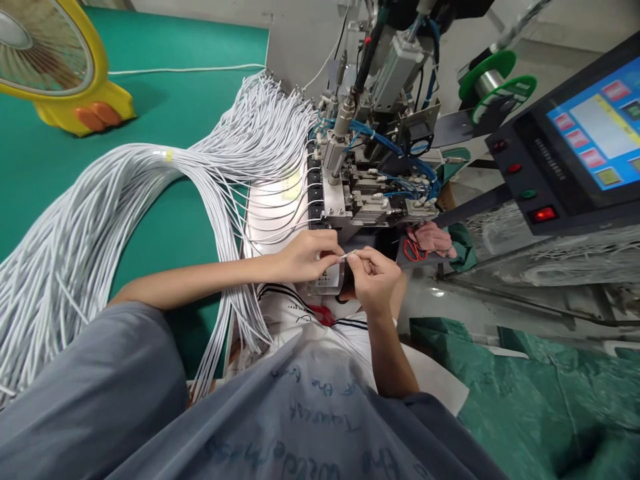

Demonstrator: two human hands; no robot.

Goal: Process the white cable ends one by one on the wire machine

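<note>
My left hand (pixel 316 257) pinches a short white cable end (pixel 349 254) between thumb and fingertips. From the other side my right hand (pixel 373 272) grips the tip of that same cable, so the two hands almost meet in front of the machine. Just beyond them stands the metal soldering machine (pixel 336 200), with a row of white cables (pixel 280 220) leading into its black slotted fixture (pixel 315 179). A large bundle of white cables (pixel 145 160) spreads over the table to the left, partly hanging beside my left forearm. The fine details of the held tip are too small to tell.
A yellow fan (pixel 100 73) stands on the green mat (pixel 165 47). To the right are a control screen (pixel 595 127), a green wire spool (pixel 493 83), red-handled scissors (pixel 414 250) and a pink cloth (pixel 433 239). Green sheeting (pixel 530 387) lies at lower right.
</note>
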